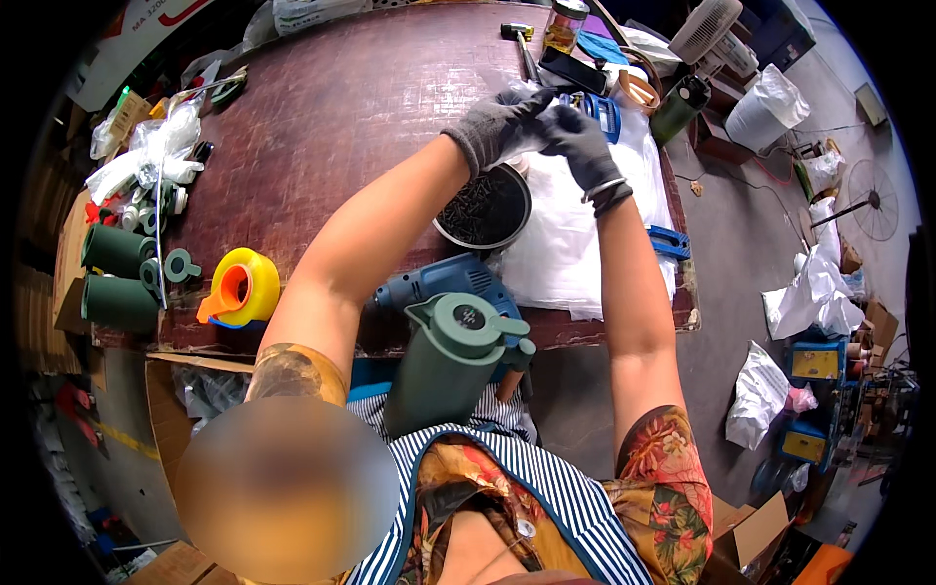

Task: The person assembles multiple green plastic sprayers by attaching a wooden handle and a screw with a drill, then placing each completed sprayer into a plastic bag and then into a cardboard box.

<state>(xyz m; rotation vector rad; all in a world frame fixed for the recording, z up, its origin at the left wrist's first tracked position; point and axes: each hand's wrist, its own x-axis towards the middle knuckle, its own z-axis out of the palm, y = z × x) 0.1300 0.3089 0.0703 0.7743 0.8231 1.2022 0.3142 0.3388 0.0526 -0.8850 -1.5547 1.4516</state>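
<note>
Both hands wear grey gloves and meet over the far right part of the table. My left hand (499,124) is closed on a thin clear plastic bag (522,146). My right hand (582,148) is closed too, pinching the same film beside the left fingers. Below them lies a stack of white plastic bags (558,244). Left of the stack sits a round dark bowl (509,226) of small dark screws. A blue power drill (444,283) rests nearer to me. A green lidded jug (448,366) stands between my arms at my lap, hiding part of the drill.
The reddish table (322,107) bears a yellow tape roll (255,283), green jugs (119,302) and clear wrapping at left. A hammer (526,54), a jar (564,27), a phone (573,70) and a green bottle (680,109) stand or lie beyond my hands. A fan (707,34) is behind them.
</note>
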